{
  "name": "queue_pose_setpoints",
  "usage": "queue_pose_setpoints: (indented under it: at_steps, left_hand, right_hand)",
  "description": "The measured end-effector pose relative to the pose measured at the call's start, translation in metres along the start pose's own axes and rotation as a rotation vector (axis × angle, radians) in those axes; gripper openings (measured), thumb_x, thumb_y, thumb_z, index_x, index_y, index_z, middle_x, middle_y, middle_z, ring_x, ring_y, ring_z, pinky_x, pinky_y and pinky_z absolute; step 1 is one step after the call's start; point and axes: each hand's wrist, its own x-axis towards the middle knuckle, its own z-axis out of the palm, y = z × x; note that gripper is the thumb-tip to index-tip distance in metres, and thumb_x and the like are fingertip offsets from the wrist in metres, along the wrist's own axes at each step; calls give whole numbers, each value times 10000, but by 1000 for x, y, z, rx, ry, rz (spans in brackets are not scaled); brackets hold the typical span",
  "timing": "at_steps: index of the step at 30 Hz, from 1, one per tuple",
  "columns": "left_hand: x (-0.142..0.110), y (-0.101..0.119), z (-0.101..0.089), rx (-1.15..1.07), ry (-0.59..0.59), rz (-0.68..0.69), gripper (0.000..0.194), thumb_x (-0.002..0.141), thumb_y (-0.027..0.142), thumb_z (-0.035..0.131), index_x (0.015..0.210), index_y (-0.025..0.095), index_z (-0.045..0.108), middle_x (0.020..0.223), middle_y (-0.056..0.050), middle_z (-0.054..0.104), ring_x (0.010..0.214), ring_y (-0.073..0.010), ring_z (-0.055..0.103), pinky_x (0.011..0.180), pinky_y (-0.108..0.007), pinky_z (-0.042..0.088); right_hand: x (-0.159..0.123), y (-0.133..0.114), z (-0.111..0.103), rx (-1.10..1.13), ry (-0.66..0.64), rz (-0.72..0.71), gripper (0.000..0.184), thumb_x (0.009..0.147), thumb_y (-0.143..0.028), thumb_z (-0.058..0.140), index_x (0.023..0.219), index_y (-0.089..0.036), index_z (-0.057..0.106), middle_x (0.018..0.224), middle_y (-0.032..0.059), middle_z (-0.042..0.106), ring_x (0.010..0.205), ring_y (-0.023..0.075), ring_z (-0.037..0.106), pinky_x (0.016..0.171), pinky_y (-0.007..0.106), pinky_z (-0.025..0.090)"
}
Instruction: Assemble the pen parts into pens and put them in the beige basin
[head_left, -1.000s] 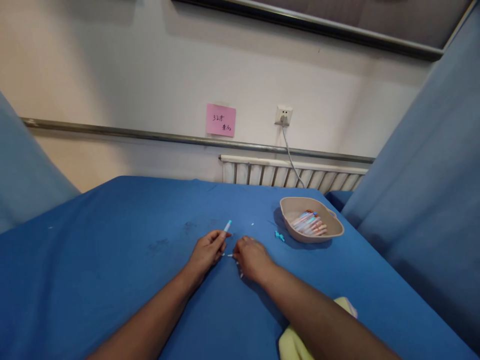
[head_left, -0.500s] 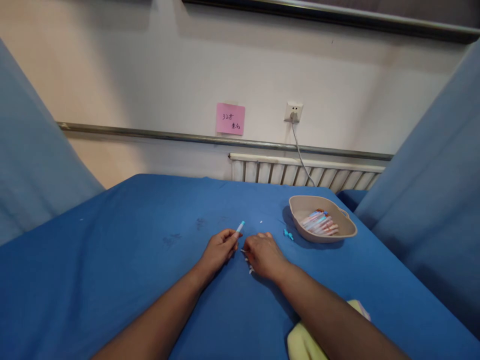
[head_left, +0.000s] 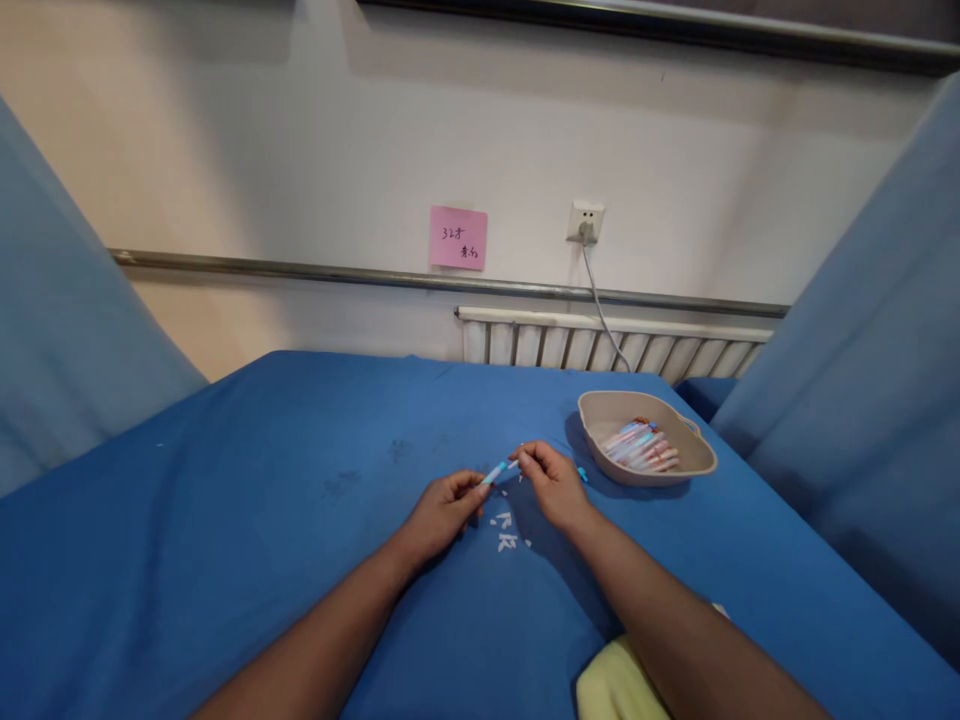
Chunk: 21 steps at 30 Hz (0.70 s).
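Note:
My left hand (head_left: 444, 515) pinches a slim white-and-teal pen barrel (head_left: 496, 472), its teal end pointing up and right. Against that end, my right hand (head_left: 553, 485) holds a small white piece (head_left: 514, 464) between thumb and forefinger; whether it sits inside the barrel is too small to tell. Below the hands, several small white plastic pieces (head_left: 507, 543) lie scattered on the blue sheet (head_left: 247, 520). A bit of teal plastic (head_left: 582, 474) shows just beyond my right hand, partly covered by it.
A beige basket (head_left: 637, 479) on the right holds a bundle of pens (head_left: 641, 447). Yellow cloth (head_left: 619, 685) lies under my right forearm. Behind the bed are a radiator (head_left: 555, 345), a metal rail (head_left: 337, 272) and a plugged-in cable (head_left: 600, 300). Blue curtains (head_left: 847, 350) hang at both sides.
My right hand has risen from the white pieces and moved to the pen's teal end with a small white piece. The pen has shifted slightly right and down, tilting flatter.

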Motion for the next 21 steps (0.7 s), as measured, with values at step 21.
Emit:
queue_pose_setpoints:
  at_steps: [21]
  left_hand:
    - [-4, 5, 6, -199, -16, -22, 392, 726, 540, 596, 743, 152, 543, 541, 57, 497, 380, -40, 332, 390, -180, 224]
  right_hand:
    - [-6, -10, 8, 1, -29, -134, 317, 897, -341, 433, 1035, -198, 680, 885, 55, 667, 776, 165, 615, 733, 291, 473]
